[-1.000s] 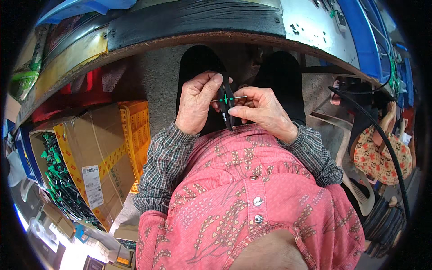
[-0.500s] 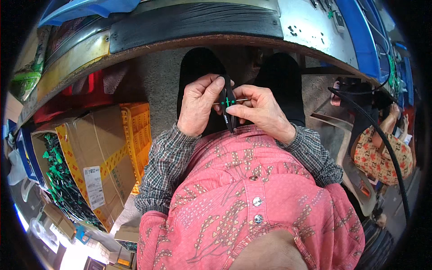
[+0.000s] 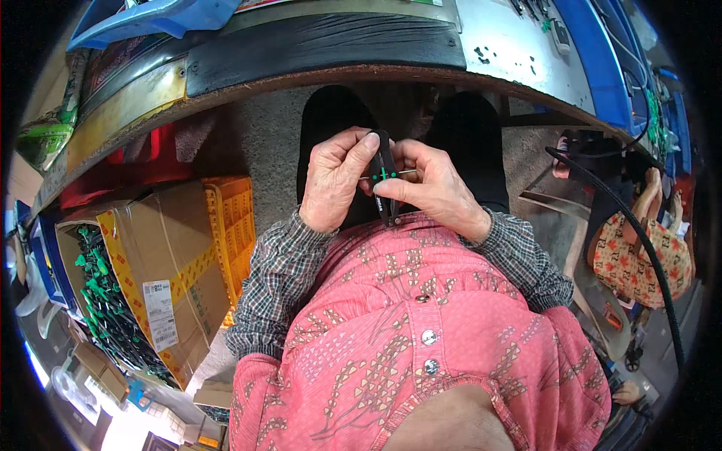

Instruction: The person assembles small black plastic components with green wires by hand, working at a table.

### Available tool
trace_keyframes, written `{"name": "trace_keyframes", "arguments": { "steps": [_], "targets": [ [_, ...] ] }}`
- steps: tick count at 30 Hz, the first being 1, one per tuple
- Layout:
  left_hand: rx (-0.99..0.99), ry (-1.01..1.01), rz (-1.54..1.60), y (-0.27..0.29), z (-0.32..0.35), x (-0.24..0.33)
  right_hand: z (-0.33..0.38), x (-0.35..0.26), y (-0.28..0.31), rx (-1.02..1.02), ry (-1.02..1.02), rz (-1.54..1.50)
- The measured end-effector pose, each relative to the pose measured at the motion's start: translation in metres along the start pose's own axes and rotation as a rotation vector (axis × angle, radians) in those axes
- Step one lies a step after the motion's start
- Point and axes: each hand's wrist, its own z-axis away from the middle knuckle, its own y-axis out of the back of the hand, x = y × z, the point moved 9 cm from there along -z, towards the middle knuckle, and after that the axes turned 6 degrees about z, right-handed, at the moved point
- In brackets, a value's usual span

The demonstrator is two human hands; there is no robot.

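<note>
In front of my lap, both hands hold a black two-armed tool (image 3: 381, 197) with small green parts at its middle. A thin metal rod (image 3: 408, 172) runs crosswise through it and sticks out toward the right hand. My left hand (image 3: 331, 180) is closed on the upper left side, its thumb pressed on the black arm. My right hand (image 3: 438, 184) pinches the tool from the right, with the thumb lying over the green parts. The fingers behind the tool are largely hidden. The lower ends of the arms point toward my pink patterned shirt (image 3: 361, 301).
A workbench (image 3: 323, 49) curves across the far side. To my left stand a cardboard box (image 3: 177, 263) of black and green pieces and an orange crate (image 3: 228, 233). A black cable (image 3: 639, 225) hangs at the right, near another person's patterned clothing (image 3: 639, 263).
The tool has turned slightly more upright, and its two arms look closer together at the middle. My right thumb has shifted a little downward. Both hands keep their hold.
</note>
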Motion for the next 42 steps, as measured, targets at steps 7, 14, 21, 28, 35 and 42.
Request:
{"name": "trace_keyframes", "arguments": {
  "steps": [7, 14, 21, 28, 35, 42],
  "targets": [
    [0.052, 0.043, -0.011, -0.006, 0.003, 0.001, -0.003, -0.01, 0.014, 0.139, 0.055, -0.042],
    [0.018, -0.024, -0.025, -0.007, -0.002, 0.008, -0.004, -0.017, 0.013, 0.101, 0.093, 0.029],
    [0.036, 0.013, -0.234, -0.016, 0.001, 0.012, 0.009, -0.019, 0.023, 0.169, 0.204, 0.037],
    [-0.033, -0.041, -0.084, -0.036, -0.002, 0.011, 0.027, -0.014, 0.027, 0.111, 0.213, 0.005],
    [-0.074, -0.058, -0.03, -0.049, 0.004, 0.025, 0.037, -0.024, 0.026, 0.087, 0.125, -0.159],
    [-0.123, -0.049, 0.04, -0.063, 0.025, 0.02, 0.047, -0.034, 0.037, 0.155, 0.206, -0.22]
  ]
}}
